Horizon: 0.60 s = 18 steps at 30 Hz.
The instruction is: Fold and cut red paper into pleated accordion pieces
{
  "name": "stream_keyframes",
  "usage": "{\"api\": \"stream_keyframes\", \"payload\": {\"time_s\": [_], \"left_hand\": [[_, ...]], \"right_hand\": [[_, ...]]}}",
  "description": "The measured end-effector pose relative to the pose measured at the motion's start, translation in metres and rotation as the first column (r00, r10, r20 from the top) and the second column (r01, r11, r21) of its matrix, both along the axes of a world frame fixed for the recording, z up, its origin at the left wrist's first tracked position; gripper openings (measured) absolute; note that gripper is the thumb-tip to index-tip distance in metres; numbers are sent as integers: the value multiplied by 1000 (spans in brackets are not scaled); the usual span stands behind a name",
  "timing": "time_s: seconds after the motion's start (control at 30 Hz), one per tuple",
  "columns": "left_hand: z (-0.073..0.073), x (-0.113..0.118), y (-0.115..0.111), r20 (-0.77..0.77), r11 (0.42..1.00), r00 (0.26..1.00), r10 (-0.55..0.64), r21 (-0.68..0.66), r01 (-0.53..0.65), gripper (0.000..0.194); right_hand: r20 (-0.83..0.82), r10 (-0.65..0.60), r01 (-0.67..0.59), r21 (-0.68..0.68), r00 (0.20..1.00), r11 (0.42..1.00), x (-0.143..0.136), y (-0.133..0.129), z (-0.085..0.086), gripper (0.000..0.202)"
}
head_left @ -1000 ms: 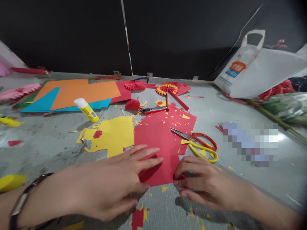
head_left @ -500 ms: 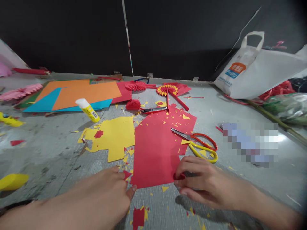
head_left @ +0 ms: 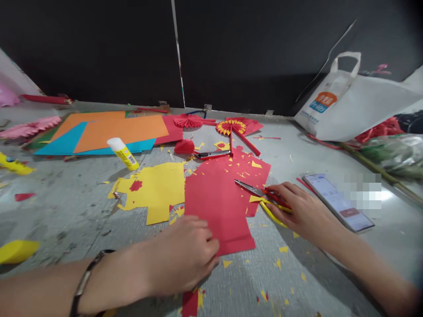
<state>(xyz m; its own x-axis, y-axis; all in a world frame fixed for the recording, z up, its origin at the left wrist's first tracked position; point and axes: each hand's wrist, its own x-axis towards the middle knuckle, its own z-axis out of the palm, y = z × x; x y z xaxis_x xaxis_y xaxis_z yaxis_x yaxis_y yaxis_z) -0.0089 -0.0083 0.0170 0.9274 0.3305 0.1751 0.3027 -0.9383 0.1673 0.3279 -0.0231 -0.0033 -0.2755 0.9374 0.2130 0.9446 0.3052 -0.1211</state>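
Note:
My left hand (head_left: 187, 253), fingers curled, is closed at the lower left corner of a red sheet of paper (head_left: 214, 198), hiding that corner. A crease runs along the sheet's near edge. At the sheet's right side, my right hand (head_left: 292, 209) has its fingers around the red and yellow handles of a pair of scissors (head_left: 249, 188). The blades point left over red paper and look nearly closed. Left of the red sheet lies cut yellow paper (head_left: 165, 185) with a small red flower shape on it.
A glue stick (head_left: 123, 154) stands behind the yellow paper, near orange and blue sheets (head_left: 122, 132). A box cutter (head_left: 213, 154) and folded paper fans (head_left: 230, 127) lie at the back. A phone (head_left: 337, 202) and a white bag (head_left: 330, 105) are at right.
My right hand has left the red sheet's near right corner and closed on the scissors. My left hand has moved right, over the sheet's near left corner.

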Motion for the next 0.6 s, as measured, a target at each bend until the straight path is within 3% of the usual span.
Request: {"api": "stream_keyframes", "payload": {"time_s": [0.1,0.2,0.43,0.6], "left_hand": [[-9,14,11,21,991,992,-127,47,126,8],[-15,15,16,94,969,966,-241,-25,244,24],[-18,11,20,142,971,968,-206,-91,220,34],[-19,13,17,132,977,977,-167,-109,182,36]], "right_hand": [[-27,-25,22,-115,999,993,8,1,-1,36],[-59,-45,35,-165,997,986,9,0,-2,36],[-95,-89,69,-197,991,978,19,-13,8,35],[-71,-149,141,-107,986,984,42,-69,19,44]]}}
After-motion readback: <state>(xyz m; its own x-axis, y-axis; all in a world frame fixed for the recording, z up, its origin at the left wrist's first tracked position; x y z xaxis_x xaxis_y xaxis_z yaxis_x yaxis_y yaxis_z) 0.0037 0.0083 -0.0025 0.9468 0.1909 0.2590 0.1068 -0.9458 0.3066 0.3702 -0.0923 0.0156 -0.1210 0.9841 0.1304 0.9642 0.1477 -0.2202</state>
